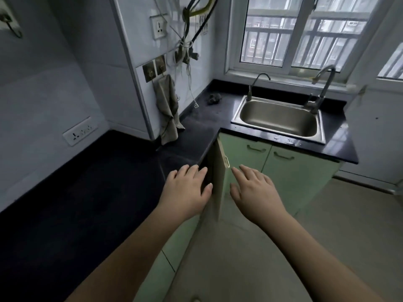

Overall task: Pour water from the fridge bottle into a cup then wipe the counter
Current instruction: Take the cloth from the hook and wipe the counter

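Black stone counter (91,182) wraps the corner of a white-tiled kitchen, with a steel sink (278,120) set into it beneath a barred window (298,31). Left of the sink, a grey-brown cloth (168,110) hangs from a wall hook and drapes down onto the counter; a small dark crumpled wad (214,98) lies on the counter between cloth and sink. Below the sink's near-left corner, a cabinet door (218,177) stands ajar, seen edge-on. A person's left hand (185,190) hovers palm-down just left of that door, over the counter's edge, fingers straight and slightly apart, holding nothing. The right hand (254,190) is just right of the door, fingers likewise spread and empty. Neither bottle nor cup is in view.
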Demonstrator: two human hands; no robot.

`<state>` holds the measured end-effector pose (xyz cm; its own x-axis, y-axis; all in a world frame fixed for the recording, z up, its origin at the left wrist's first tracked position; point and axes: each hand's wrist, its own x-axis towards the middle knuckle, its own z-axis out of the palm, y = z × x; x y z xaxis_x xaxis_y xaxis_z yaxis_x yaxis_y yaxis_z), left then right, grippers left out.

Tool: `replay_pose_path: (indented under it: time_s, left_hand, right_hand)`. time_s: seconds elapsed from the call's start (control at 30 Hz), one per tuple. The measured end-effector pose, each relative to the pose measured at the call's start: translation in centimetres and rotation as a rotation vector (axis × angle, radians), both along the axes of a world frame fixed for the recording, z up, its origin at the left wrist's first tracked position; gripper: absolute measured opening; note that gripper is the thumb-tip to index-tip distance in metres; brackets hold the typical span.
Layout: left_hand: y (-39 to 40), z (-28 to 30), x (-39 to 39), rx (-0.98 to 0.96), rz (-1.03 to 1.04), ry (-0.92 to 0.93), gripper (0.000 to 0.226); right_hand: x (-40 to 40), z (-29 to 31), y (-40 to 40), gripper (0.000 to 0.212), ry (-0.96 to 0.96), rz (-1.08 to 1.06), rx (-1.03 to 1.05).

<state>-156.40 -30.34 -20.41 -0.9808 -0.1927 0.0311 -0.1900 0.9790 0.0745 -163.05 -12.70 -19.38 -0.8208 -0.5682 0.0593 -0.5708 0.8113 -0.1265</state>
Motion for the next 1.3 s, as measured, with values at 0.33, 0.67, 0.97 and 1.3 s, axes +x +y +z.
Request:
replay_pose_path:
  time_s: [0.33,0.67,0.97,1.3]
  left_hand:
    - [-9.4,-0.7,-10.4,-0.002,0.031,0.012,0.058]
    - [-15.7,0.5,-18.7,-0.053,0.150,0.041,0.064]
    - [-21.1,2.2,-27.2,-0.067,0.373,0.070,0.058]
    - [-25.9,4.1,-32.4,0.070,0.594,0.249,0.042]
  right_hand:
    - [-10.3,0.1,-9.3,0.054,-0.001,0.024,-0.054]
    - [-21.1,-0.1,-17.8,0.057,-0.036,0.180,-0.092]
    - [-32.2,1.6,-26.2,0.049,-0.030,0.422,-0.169]
    - [-40.8,4.3,-34.5,0.045,-0.028,0.641,-0.216]
